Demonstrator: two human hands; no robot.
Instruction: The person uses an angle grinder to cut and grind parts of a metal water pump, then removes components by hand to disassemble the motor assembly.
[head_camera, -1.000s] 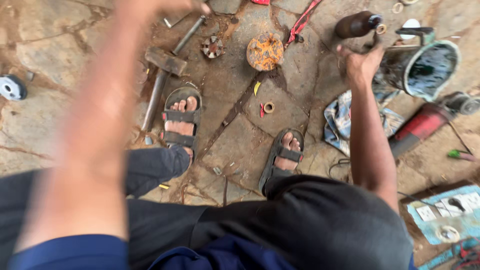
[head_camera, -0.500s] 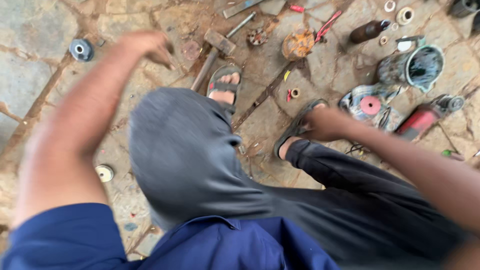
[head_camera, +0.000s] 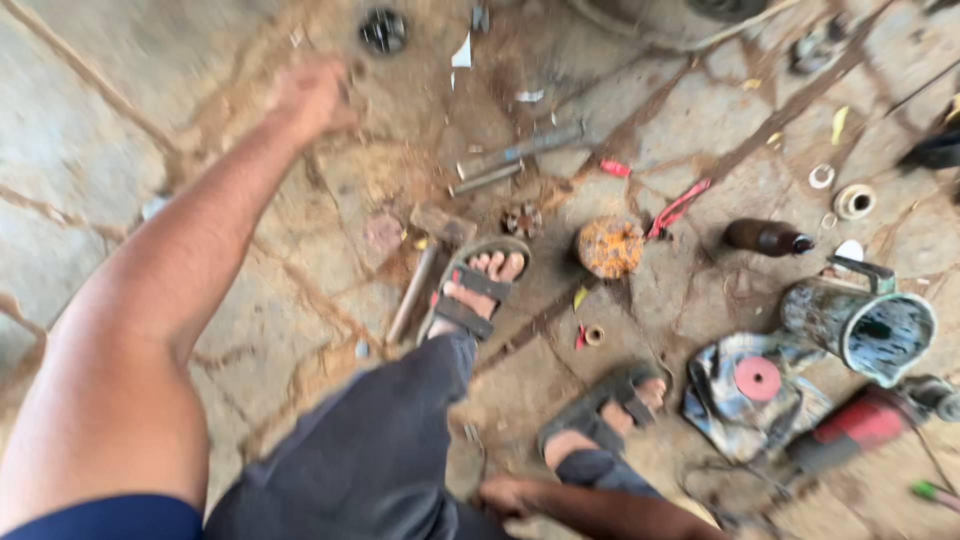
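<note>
My left hand (head_camera: 312, 95) stretches out over the stone floor at the upper left, fingers curled; blur hides whether it holds anything. My right hand (head_camera: 515, 494) rests low near my right ankle at the bottom edge, and nothing shows in it. My sandalled feet (head_camera: 478, 285) stand on the stone floor. A hammer (head_camera: 425, 260) lies just left of my left foot. A rusty round disc (head_camera: 609, 246) sits to the right of that foot.
A brown bottle (head_camera: 765, 237), a dirty metal mug (head_camera: 860, 322), a rag with a red cutting disc (head_camera: 757, 379) and a red power tool (head_camera: 860, 425) lie at right. Metal rods (head_camera: 520, 152), small rings (head_camera: 822, 176) and a bearing (head_camera: 383, 30) are scattered further off.
The view has swung and my body has risen. My left arm stays reached forward; my right hand dropped from the bottle area down towards my right ankle.
</note>
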